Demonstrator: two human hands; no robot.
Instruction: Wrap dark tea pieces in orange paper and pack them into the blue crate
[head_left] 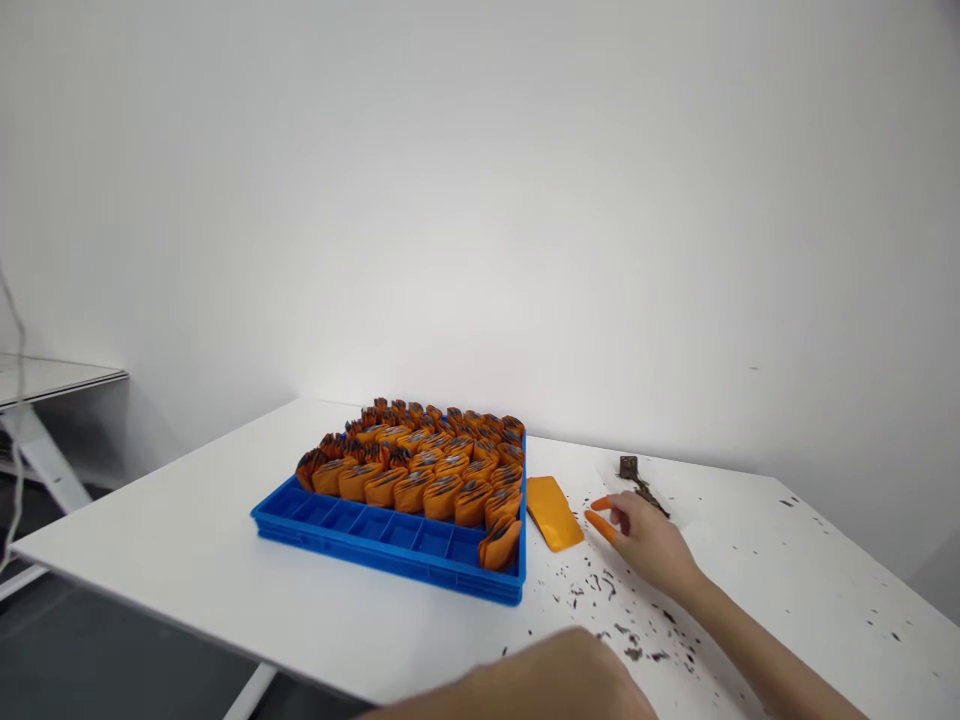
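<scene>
My right hand [649, 545] rests on the white table [187, 560] with its fingers stretched out toward a flat orange piece [553, 512]; orange finger cots cover two fingertips, and nothing is in the hand. A small dark brown part [636, 478] lies just beyond it. My left hand [555, 680] shows only as a blurred back at the bottom edge, fingers hidden. Left of the orange piece stands a blue compartment tray [360, 530], filled with several rows of orange pieces with dark tops.
Dark flakes [600, 590] are scattered on the table around my right hand and further right. The tray's front row of compartments is bare. A white wall stands behind; another table [52, 375] is at far left.
</scene>
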